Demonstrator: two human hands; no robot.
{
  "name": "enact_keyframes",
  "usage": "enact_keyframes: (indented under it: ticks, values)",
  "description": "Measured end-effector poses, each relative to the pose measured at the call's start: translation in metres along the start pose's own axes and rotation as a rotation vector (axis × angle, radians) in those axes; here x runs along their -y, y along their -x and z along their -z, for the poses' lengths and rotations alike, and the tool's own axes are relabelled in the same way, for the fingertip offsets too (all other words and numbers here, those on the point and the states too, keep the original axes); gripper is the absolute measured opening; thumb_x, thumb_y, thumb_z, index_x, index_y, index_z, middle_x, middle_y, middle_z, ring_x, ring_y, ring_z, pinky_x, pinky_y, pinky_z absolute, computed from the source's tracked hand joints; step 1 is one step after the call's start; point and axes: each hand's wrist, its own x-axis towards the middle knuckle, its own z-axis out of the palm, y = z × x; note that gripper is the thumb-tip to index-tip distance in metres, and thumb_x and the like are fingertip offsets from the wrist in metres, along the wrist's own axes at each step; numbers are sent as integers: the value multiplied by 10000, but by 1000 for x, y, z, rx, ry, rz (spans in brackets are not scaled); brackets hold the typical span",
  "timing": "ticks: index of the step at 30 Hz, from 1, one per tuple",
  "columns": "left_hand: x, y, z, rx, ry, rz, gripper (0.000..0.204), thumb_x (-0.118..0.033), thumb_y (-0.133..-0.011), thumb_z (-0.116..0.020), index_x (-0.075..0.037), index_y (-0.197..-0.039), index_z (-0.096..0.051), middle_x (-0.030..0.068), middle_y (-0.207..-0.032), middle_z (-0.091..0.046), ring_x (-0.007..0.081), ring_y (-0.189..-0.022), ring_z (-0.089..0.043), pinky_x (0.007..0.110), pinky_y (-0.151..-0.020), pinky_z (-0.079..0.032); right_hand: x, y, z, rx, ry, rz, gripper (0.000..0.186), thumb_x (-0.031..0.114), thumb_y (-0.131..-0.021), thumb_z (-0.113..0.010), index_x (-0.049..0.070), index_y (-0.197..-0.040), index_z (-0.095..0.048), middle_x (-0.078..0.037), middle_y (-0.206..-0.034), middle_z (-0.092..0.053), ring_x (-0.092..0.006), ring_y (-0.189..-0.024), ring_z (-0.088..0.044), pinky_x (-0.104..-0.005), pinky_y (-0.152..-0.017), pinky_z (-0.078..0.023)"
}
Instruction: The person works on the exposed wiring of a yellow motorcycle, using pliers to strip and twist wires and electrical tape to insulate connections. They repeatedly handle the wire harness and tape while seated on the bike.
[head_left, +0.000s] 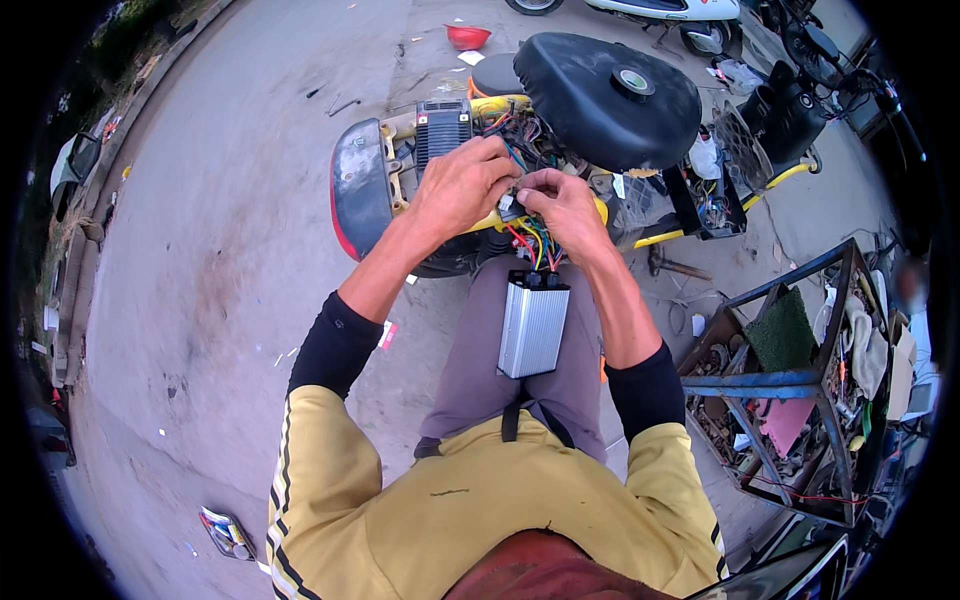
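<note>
Both my hands meet over the opened body of an electric scooter [483,103] with a yellow frame. My left hand [465,188] has its fingers curled in a pinch, and what they hold is hidden. Close beside it, my right hand [568,212] pinches a small dark wire connector [510,208] with a pale patch. Coloured wires [535,243] run from below the hands to a silver finned motor controller [534,328], which rests on my thighs. More tangled wires [520,132] fill the scooter's body just beyond my fingers.
The scooter's black seat [600,110] sits tipped up at the far side. A metal rack [785,385] full of parts and tools stands at right, with a hammer [680,266] on the ground near it. A red bowl [467,38] lies beyond; a small tray [228,533] is at lower left.
</note>
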Motion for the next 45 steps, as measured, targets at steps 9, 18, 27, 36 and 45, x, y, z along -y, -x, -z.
enact_keyframes:
  ticks: [9, 18, 27, 36, 45]
  values:
    - [5, -14, 4, 79, -79, -216, 93, -128, -890, -796, -79, -954, -749, 34, -987, -642, 252, -966, -680, 408, -741, -589, -10, -4, 1, -34, 107, 56, 195, 87, -964, -792, -70, -1074, -756, -98, -951, -775, -144, -864, -713, -320, -801, -583]
    - [9, -26, -6, 141, -98, -333, 96, -101, -866, -753, -67, -921, -683, 52, -981, -587, 260, -972, -647, 424, -705, -569, -5, 11, -6, -216, 487, 188, 205, 190, -942, -785, 6, -1031, -803, -227, -913, -788, -394, -866, -776, -477, -805, -591]
    - [10, -12, -12, 174, 121, -63, 100, -66, -911, -713, -56, -998, -664, 99, -1014, -564, 316, -1016, -616, 452, -826, -525, 11, 5, -2, -17, 585, 67, 294, 288, -944, -789, 24, -1070, -810, -220, -890, -784, -417, -894, -772, -499, -816, -585]
    - [5, 0, -7, 107, 81, -54, 209, -68, -906, -780, -64, -1104, -714, 87, -1095, -611, 311, -1041, -651, 437, -837, -547, -5, 14, -7, -200, 461, 299, 158, 138, -982, -754, 7, -1068, -773, -163, -991, -744, -356, -893, -743, -461, -807, -569]
    - [4, 10, -17, 71, 319, 217, 314, -102, -929, -789, -43, -1219, -685, 110, -1188, -643, 329, -1104, -734, 452, -933, -596, -7, 12, -8, -171, 671, 449, 181, 178, -982, -751, 60, -1112, -706, -127, -978, -714, -373, -872, -737, -507, -755, -569]
